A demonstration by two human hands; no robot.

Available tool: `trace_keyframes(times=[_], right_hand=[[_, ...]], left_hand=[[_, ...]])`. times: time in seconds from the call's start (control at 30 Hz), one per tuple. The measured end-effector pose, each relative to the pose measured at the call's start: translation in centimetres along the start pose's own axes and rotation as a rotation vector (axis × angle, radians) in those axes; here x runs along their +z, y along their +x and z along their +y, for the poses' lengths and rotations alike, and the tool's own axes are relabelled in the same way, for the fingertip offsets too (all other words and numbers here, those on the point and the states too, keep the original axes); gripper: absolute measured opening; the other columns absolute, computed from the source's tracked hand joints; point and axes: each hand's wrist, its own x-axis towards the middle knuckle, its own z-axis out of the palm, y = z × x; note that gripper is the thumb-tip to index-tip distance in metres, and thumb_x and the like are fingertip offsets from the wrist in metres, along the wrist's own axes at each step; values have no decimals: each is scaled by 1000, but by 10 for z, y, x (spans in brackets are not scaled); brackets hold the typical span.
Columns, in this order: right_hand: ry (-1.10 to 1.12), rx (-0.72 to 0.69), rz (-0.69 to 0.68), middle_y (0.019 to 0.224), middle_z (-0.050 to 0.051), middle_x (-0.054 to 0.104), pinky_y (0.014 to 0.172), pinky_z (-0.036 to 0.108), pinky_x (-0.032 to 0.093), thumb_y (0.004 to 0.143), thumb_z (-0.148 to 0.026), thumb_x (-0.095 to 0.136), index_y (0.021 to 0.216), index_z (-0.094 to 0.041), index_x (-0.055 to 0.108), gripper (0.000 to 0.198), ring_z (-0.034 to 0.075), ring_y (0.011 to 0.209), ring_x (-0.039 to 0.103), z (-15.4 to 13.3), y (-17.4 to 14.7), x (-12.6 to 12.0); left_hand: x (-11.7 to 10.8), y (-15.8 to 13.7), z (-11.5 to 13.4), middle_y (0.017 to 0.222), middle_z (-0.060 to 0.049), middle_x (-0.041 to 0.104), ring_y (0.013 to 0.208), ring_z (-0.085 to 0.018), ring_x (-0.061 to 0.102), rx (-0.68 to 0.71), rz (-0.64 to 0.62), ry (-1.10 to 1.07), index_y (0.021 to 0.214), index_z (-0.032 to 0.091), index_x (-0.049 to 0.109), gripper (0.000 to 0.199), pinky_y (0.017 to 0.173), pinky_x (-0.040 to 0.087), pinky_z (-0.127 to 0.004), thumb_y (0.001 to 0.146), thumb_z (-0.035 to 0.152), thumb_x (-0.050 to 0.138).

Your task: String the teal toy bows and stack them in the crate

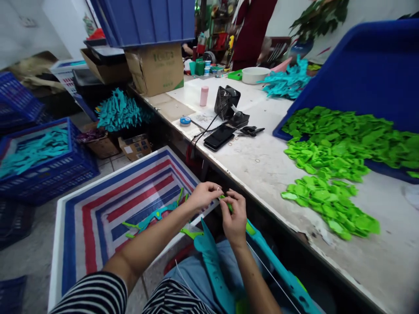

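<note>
My left hand (203, 196) and my right hand (235, 218) meet just off the table's near edge, fingertips almost touching. Between the left thumb and forefinger is a thin white string. The right fingers pinch a small green tip, seemingly the end of a teal and green toy bow (273, 255). This bow slants down to the lower right past my right forearm, and a white string (262, 263) runs along it. Across my lap lies another teal piece (211, 266) with a green end (192, 233).
A striped bin (88, 231) at left holds teal and green toy bows (157, 213). On the table (258, 174) are bright green pieces (327, 200), a tipped blue bin (369, 65), a phone (219, 137), a fan (225, 102) and pliers (250, 130). A person (252, 35) stands behind.
</note>
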Motion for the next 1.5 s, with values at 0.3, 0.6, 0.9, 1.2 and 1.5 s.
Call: trace_keyframes(times=[0.3,0.6,0.9,1.2,1.5], right_hand=[[182,256,83,89,7,58,82,37,51,87,-25,53,78,-20,58,12,19,89,58,-9,17,3],[239,209,122,94,6,60,84,34,51,88,-22,51,87,-20,66,15,18,93,59,-14,21,5],[117,82,80,89,6,63,76,35,53,89,-23,52,88,-22,67,15,19,85,62,-7,20,1],[-52,-56,0,90,9,65,79,39,55,91,-23,47,92,-22,66,19,20,86,63,2,21,-9],[-217,-95,-56,88,10,65,77,37,53,94,-22,41,90,-19,63,22,21,84,61,3,18,-12]], left_hand=[[8,-20,4,54,0,60,43,-10,51,78,99,-66,80,15,67,17,40,37,-20,79,29,58],[-1,-16,11,47,-2,60,39,-9,52,-187,-92,-243,70,10,69,25,37,39,-18,62,33,76],[8,-11,15,54,-1,59,51,-11,57,-272,44,-392,54,11,60,10,43,46,-20,59,16,66],[3,-11,11,59,2,63,49,-7,54,-97,-130,-157,69,12,69,13,50,46,-18,63,6,60],[9,-11,3,67,-1,70,57,-12,58,153,-27,298,74,16,75,24,55,44,-20,67,7,54]])
